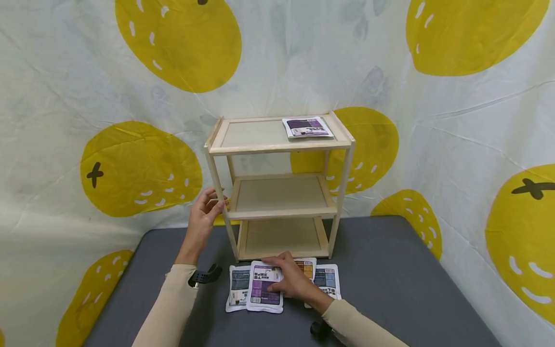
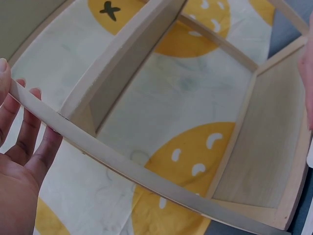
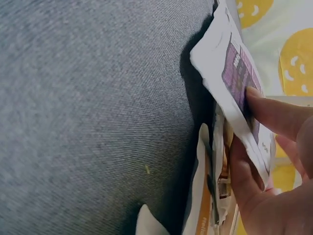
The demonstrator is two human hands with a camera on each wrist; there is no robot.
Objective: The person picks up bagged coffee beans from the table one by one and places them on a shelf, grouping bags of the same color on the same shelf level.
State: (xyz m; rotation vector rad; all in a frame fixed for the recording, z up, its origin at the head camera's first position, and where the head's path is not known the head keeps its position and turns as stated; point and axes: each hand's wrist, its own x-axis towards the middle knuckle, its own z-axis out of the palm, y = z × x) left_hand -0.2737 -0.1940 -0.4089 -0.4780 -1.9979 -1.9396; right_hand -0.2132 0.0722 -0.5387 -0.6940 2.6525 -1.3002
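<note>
My left hand point(image 1: 204, 212) holds the left front post point(image 1: 214, 173) of a three-tier wooden shelf point(image 1: 282, 213), at the height of the middle board. In the left wrist view the thumb lies on one side of the post and the fingers pass behind it. My right hand point(image 1: 292, 278) pinches a flat white-and-purple pouch point(image 1: 265, 288) in front of the shelf. The right wrist view has the thumb on the pouch's printed face and fingers underneath, its edge tilted up. Beside and partly under it lie a blue-grey pouch point(image 1: 238, 286), an orange pouch point(image 1: 309, 266) and a blue pouch point(image 1: 328, 279).
Another purple-and-white pouch point(image 1: 308, 127) lies on the right of the shelf's top board point(image 1: 256, 134). The shelf stands on a dark grey padded surface point(image 1: 390, 289). Close behind hangs a pale cloth point(image 1: 277, 58) with large yellow fruit prints.
</note>
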